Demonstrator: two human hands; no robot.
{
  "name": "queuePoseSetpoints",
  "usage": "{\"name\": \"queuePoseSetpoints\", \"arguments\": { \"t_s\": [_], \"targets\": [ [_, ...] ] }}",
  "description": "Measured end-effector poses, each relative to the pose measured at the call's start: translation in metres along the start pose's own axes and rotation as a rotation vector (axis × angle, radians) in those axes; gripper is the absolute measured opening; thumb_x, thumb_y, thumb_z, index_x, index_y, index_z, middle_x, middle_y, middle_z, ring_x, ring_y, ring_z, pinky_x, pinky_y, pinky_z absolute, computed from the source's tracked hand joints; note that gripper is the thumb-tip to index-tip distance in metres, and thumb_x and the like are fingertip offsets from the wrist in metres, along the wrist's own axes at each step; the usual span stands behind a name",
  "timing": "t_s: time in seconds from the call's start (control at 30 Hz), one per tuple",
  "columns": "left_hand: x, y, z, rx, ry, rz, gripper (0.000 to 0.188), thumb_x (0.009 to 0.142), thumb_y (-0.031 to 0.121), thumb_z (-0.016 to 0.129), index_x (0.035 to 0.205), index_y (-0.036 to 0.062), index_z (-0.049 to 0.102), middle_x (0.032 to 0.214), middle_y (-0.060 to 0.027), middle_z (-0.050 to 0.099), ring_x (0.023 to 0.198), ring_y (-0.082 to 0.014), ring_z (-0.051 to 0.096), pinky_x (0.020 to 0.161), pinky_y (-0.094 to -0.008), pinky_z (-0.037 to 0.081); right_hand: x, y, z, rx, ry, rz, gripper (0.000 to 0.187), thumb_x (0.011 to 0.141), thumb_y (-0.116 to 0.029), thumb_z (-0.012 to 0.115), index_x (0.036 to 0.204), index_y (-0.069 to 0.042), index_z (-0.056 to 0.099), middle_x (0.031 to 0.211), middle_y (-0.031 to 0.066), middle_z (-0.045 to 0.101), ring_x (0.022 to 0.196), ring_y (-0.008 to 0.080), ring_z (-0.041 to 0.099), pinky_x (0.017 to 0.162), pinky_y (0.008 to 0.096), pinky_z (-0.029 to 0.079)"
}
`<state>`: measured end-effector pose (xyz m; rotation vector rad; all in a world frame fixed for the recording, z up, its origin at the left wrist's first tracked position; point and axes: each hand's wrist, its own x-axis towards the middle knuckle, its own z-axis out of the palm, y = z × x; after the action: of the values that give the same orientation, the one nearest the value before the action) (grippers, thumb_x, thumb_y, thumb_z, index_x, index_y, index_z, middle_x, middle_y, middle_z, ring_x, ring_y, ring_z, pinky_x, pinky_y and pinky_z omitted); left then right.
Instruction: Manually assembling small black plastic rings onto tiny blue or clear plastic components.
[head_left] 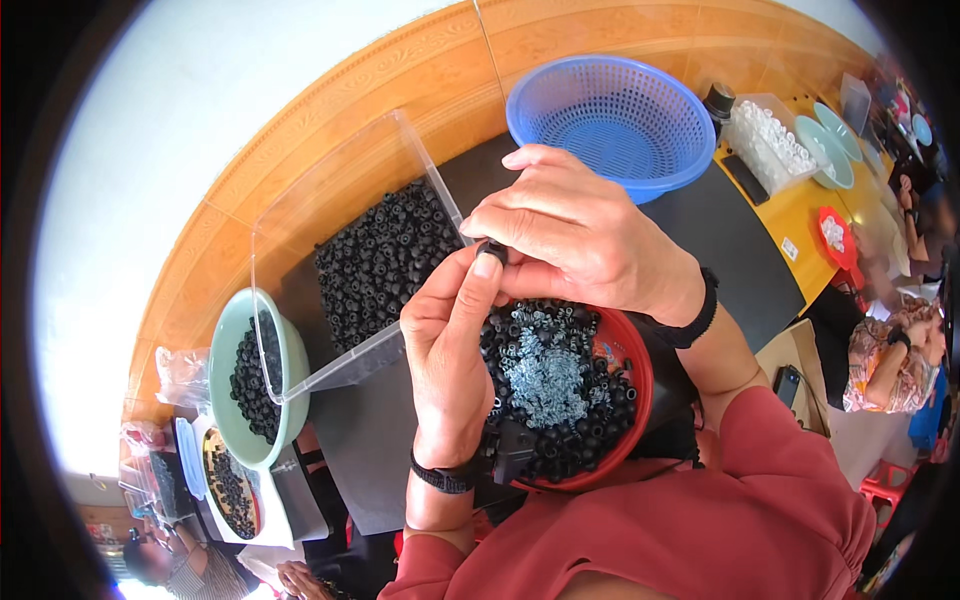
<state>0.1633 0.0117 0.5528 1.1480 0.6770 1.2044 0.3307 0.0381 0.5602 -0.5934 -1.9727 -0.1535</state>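
Note:
A small black plastic cap [492, 251] is pinched between the thumb and fingers of my left hand [447, 330]. My right hand [590, 235] closes over it from the other side, its fingertips pressed around the same cap and partly hiding it. Just below both hands stands a red basin [640, 385] filled with similar black parts. On top of these lies a heap of tiny pale blue-grey pieces [545, 380], too small to name. Left of my hands a clear plastic box [345, 365] holds many black ring-shaped parts [385, 255].
A blue perforated basket [610, 125] stands at the back by the wooden panel. Far left is a pale green bowl [290, 340] with black parts. On the yellow table at right sit a phone [745, 180] and a box of white parts [768, 140]. Other people sit on both sides.

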Motion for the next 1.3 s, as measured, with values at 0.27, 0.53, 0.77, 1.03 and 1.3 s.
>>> {"name": "queuePoseSetpoints", "arguments": {
  "t_s": [0.27, 0.53, 0.77, 1.03, 1.3],
  "targets": [
    [0.001, -0.002, 0.001, 0.0, 0.014, -0.013, 0.025, 0.097, 0.014, 0.054, 0.111, -0.0054, 0.063, 0.091, -0.0055, 0.067, 0.083, -0.0087, 0.058, 0.08, -0.0231, 0.044, 0.002, 0.0, -0.004, -0.037, -0.052, -0.016, 0.026, 0.07, -0.017, 0.075, 0.085, -0.004, 0.058, 0.075, 0.0072, 0.053, 0.078, 0.0276, 0.054, 0.086, 0.0406, 0.044],
    [0.0, -0.003, 0.002, -0.013, -0.014, 0.009, 0.027, 0.099, 0.015, 0.05, 0.112, -0.0067, 0.06, 0.099, -0.0106, 0.067, 0.088, -0.013, 0.063, 0.086, -0.0268, 0.047, 0.001, -0.001, -0.001, -0.047, -0.02, -0.025, 0.024, 0.072, -0.019, 0.075, 0.085, -0.005, 0.06, 0.069, 0.0056, 0.056, 0.069, 0.0248, 0.059, 0.094, 0.0447, 0.044],
    [0.0, 0.002, -0.001, -0.336, -0.171, -0.102, 0.034, 0.099, 0.024, 0.049, 0.113, -0.0043, 0.062, 0.11, -0.0108, 0.065, 0.104, -0.0187, 0.059, 0.096, -0.037, 0.043, 0.002, 0.004, -0.008, 0.06, -0.003, -0.009, 0.031, 0.075, -0.023, 0.075, 0.1, -0.006, 0.066, 0.077, 0.0035, 0.063, 0.073, 0.0197, 0.062, 0.097, 0.0488, 0.04],
    [0.006, 0.001, -0.005, -0.495, -0.266, -0.256, 0.035, 0.094, 0.024, 0.058, 0.12, 0.0001, 0.055, 0.117, -0.0112, 0.059, 0.117, -0.0232, 0.052, 0.107, -0.0426, 0.035, 0.005, 0.004, -0.022, 0.063, -0.119, -0.036, 0.035, 0.071, -0.018, 0.077, 0.103, -0.007, 0.069, 0.098, 0.0057, 0.07, 0.084, 0.0192, 0.067, 0.099, 0.052, 0.037],
    [0.002, 0.009, 0.0, -0.441, -0.208, -0.221, 0.03, 0.096, 0.022, 0.057, 0.118, 0.0013, 0.059, 0.111, -0.0097, 0.063, 0.105, -0.0189, 0.059, 0.096, -0.0373, 0.044, 0.005, 0.004, -0.014, 0.017, -0.087, -0.043, 0.035, 0.073, -0.024, 0.076, 0.104, -0.01, 0.066, 0.101, 0.0014, 0.068, 0.089, 0.0179, 0.063, 0.097, 0.0496, 0.039]
  ]
}}
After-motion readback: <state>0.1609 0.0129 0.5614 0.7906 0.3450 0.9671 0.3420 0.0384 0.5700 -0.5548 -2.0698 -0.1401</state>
